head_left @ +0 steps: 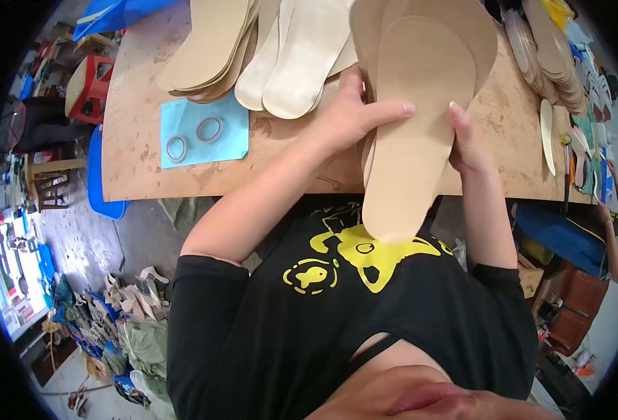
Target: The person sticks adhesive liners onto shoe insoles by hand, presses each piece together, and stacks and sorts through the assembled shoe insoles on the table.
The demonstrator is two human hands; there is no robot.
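Note:
Both my hands grip a stack of tan insoles (421, 91), raised over the front edge of the wooden table with the narrow end toward my chest. My left hand (365, 112) has its thumb laid on the top insole and its fingers behind the left side. On the right side, my right hand (466, 136) holds the edge, its thumb tip showing and its other fingers mostly hidden. Pale cream insoles (298, 70) lie on the table just beyond my left hand. Left of them is a pile of tan insoles (214, 42).
Two tape rolls (209, 129) rest on a blue sheet (235, 150) on the wooden table (137, 140). More insole stacks (543, 52) and a curved pale piece (547, 136) lie at right. A red stool (92, 87) and heaped scraps (106, 315) are on the left. Another person's arm (609, 238) shows far right.

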